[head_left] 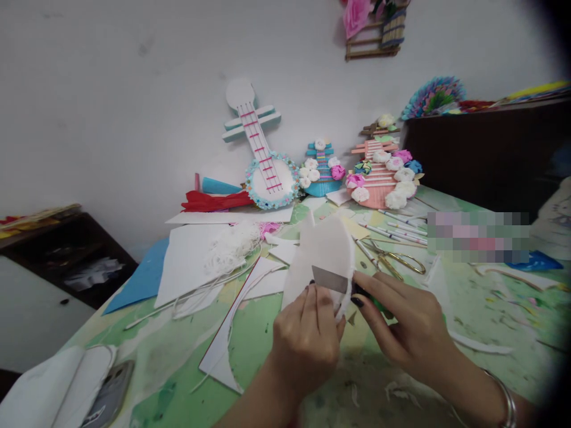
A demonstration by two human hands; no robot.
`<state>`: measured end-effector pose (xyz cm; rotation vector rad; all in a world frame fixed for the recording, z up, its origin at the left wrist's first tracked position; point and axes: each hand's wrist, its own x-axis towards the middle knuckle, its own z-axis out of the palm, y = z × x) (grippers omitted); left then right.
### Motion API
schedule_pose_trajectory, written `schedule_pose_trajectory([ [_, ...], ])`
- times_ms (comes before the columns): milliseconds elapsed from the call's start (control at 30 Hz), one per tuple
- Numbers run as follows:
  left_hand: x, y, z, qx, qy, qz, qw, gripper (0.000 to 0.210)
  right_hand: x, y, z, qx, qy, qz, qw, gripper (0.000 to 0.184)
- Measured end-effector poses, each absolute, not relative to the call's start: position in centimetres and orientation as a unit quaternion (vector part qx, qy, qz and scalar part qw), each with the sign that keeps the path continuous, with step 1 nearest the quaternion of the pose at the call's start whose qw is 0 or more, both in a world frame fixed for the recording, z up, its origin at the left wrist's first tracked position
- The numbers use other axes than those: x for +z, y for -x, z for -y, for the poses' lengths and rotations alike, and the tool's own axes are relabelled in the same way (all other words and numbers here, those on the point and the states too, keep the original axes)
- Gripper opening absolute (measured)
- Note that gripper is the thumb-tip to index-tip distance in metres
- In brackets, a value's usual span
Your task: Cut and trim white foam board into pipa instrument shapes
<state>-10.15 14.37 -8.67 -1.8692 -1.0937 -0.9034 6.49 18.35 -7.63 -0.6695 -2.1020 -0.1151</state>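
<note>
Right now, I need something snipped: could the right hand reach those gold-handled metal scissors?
Probably yes: the scissors lie just beyond the right hand, nothing visible between, though its fingers hold the grey-bladed cutter.

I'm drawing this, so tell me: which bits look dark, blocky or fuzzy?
In the head view, black shading darkens the right-hand corners; in that view, coarse squares hide something near the blue packet; there too, the white string looks soft, while the left hand and right hand are easily seen.

Flower-trimmed model lutes (375, 195), scissors (381, 254) and a stained table (263, 336) mark a craft workroom.
</note>
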Motion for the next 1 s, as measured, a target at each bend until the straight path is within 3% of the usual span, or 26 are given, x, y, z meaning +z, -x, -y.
schedule_pose_trajectory([
  [300,-6.8,8.5,-12.8,-0.366,0.708,0.537,0.277,0.015,-7.6,-6.4,-17.6,-0.062,0.272,0.857,0.434,0.029],
  [433,-6.6,8.0,-12.0,-0.373,0.717,0.54,0.233,0.023,-7.6,-6.2,-17.2,-0.059,0.273,0.859,0.43,0.031],
  [667,-7.7,8.7,-12.6,-0.298,0.698,0.514,0.401,0.019,-7.6,-6.2,-16.9,-0.049,0.252,0.873,0.415,0.033],
  [1000,-7.8,8.9,-12.8,-0.298,0.709,0.493,0.407,0.022,-7.3,-6.2,-16.8,-0.036,0.261,0.873,0.41,0.028],
])
